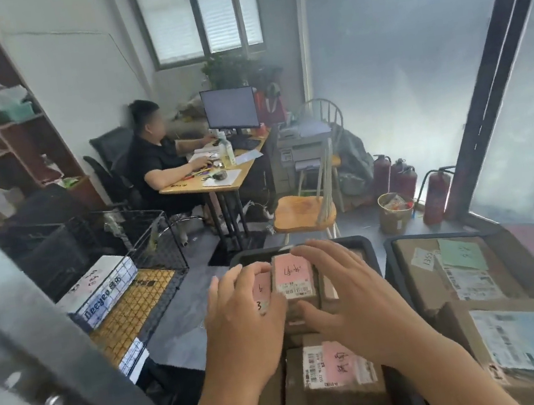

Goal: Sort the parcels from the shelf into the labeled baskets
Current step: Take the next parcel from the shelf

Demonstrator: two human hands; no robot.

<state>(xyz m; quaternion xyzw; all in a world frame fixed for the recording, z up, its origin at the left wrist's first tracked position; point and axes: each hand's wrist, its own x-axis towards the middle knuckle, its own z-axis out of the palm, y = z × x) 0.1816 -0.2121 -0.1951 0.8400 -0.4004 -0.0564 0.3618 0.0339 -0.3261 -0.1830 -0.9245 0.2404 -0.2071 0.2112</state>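
Sorting appears well advanced: the basket (367,246) under both hands is packed with pink-labelled parcels, the left hand (240,313) and right hand (344,291), fingers spread, flank the small parcel (292,276); remaining shelf stock is out of view.

Two hands (244,313), three fire extinguishers (434,196), two wooden chairs (302,214), one monitor (230,109), one seated person (156,163).

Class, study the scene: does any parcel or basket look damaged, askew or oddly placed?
One thing stands out: the white box lies tilted across the rim of the wire basket, not down inside it. The pink-labelled parcel between the left hand and right hand looks intact.
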